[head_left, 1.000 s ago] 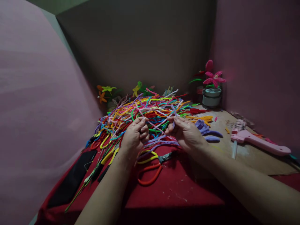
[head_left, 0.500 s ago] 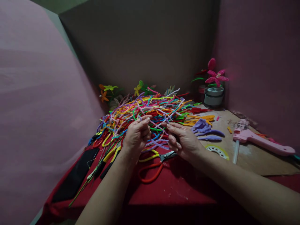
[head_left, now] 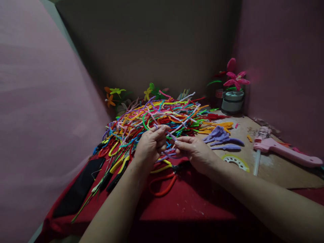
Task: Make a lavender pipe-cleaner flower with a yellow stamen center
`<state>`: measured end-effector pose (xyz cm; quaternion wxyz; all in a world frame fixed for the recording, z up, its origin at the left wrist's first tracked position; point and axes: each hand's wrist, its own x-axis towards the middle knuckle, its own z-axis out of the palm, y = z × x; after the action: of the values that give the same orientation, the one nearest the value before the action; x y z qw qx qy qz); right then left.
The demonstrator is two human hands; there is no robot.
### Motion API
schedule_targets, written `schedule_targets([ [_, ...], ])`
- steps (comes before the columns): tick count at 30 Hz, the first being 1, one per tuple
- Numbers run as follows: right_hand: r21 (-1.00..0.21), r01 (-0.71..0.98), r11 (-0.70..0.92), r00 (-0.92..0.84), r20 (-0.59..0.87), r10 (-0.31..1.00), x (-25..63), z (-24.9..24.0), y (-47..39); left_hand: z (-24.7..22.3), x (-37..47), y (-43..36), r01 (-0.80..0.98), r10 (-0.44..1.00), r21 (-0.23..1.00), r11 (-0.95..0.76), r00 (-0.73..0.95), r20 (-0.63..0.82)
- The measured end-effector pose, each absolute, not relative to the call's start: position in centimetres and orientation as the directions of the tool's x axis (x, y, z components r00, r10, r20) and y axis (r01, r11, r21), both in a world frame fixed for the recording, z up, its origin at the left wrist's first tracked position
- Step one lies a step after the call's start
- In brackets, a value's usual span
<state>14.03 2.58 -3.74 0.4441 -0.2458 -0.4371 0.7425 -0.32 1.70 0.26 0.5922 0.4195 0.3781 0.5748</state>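
A purple pipe cleaner [head_left: 171, 136] stretches between my two hands above the front of the table. My left hand [head_left: 153, 143] pinches one part of it, with a short bit standing up over the thumb. From the other side, the thumb and fingers of my right hand [head_left: 193, 148] close on it. Behind both hands spreads a big tangled heap of coloured pipe cleaners [head_left: 162, 113]. Just below the hands lie scissors [head_left: 163, 192] with one red and one yellow handle, their blades partly hidden by my right hand.
Purple petal shapes [head_left: 220, 138], a tape roll [head_left: 236, 162] and a pink glue gun [head_left: 286, 150] lie on a board at right. A black phone [head_left: 79, 187] and pliers [head_left: 120, 172] are at left. A pink flower [head_left: 236, 80] stands in a pot behind.
My right hand has moved left, closer to my left hand, and the purple pipe cleaner now spans the short gap between them. The view has shifted slightly.
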Motion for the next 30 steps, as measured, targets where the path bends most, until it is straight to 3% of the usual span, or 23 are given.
schedule_targets([
  [5,-0.954,-0.277,-0.117,-0.446,0.019,0.895,13.7,-3.3,2.3,0.4,-0.4,1.7,-0.382,0.995,0.919,-0.099,-0.042,0.089],
  [13,-0.998,-0.025,0.057,-0.686,0.059,0.725,13.8,-3.6,1.9,0.5,0.7,1.2,-0.312,0.984,0.936,-0.161,-0.122,0.128],
  [30,-0.943,-0.115,-0.311,-0.723,-0.135,0.677,13.7,-3.4,1.7,1.4,0.5,1.0,-0.343,0.969,0.909,-0.238,-0.145,0.199],
])
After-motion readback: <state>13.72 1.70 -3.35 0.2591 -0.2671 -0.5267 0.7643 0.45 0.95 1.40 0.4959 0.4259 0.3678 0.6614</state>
